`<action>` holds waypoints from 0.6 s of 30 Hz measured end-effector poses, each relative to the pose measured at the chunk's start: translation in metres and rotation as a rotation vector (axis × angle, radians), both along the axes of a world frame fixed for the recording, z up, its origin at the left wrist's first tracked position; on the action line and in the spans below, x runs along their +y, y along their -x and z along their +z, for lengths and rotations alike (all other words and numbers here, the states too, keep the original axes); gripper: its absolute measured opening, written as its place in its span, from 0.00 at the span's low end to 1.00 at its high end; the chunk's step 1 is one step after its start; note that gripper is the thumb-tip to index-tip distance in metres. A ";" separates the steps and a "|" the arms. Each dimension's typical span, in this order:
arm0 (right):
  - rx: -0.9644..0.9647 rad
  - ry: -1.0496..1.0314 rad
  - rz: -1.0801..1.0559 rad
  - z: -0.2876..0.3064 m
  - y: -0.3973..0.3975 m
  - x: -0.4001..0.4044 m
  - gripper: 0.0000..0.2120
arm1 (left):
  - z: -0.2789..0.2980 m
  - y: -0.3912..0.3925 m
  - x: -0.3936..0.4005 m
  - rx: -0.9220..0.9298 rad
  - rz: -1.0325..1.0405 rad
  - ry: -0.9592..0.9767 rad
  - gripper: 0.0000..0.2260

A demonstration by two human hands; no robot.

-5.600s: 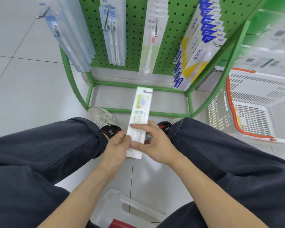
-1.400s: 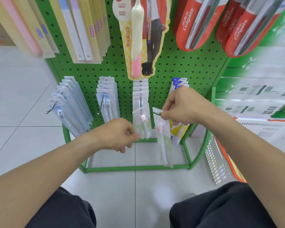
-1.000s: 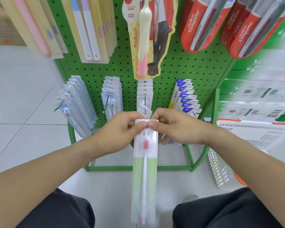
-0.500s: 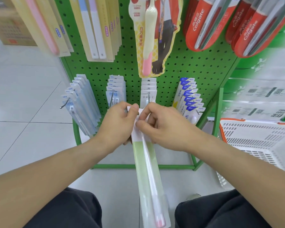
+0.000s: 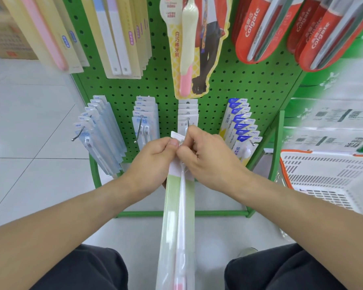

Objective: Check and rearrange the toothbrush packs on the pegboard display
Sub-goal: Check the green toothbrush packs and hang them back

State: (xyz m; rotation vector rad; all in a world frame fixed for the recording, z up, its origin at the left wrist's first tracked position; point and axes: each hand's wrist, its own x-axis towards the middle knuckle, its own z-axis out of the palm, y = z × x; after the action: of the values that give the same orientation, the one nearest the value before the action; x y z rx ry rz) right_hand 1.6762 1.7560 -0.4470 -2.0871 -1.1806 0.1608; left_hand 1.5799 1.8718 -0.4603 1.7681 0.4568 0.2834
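Hands are pinching one pack's (image 5: 177, 216) top — left hand (image 5: 153, 164) at 9 o'clock, right hand (image 5: 210, 162) at 3, fingers curled on the card — just below the middle hook's (image 5: 188, 122) stack on the pegboard (image 5: 239, 88).

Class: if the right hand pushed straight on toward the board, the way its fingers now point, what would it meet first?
Probably the white packs on the middle hook, directly beyond the right hand; then the pegboard. Depth is unclear.
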 end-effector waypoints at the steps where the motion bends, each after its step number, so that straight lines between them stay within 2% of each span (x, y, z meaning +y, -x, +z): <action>1: 0.018 0.008 0.009 0.000 0.000 0.001 0.09 | 0.000 0.000 0.001 0.011 0.006 -0.003 0.18; 7: 0.149 0.084 0.090 0.003 -0.006 -0.004 0.07 | -0.001 0.000 0.006 0.120 0.047 0.023 0.18; 10: 0.101 0.136 0.138 0.004 -0.008 -0.006 0.12 | -0.002 -0.001 0.009 0.144 0.061 -0.011 0.17; 12: 0.085 0.157 0.130 0.007 -0.006 -0.007 0.13 | 0.000 -0.001 0.007 0.148 0.014 -0.021 0.15; 15: 0.175 0.147 0.097 0.010 -0.003 -0.010 0.11 | 0.001 -0.002 0.000 0.160 -0.075 -0.076 0.13; 18: 0.210 0.120 0.054 0.009 -0.001 -0.010 0.10 | 0.003 -0.001 -0.004 0.185 -0.094 0.017 0.12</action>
State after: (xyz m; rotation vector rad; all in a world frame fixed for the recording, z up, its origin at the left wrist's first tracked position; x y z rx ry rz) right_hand 1.6769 1.7462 -0.4375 -2.0828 -1.1234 0.4745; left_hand 1.5809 1.8679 -0.4569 1.8010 0.5047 0.0491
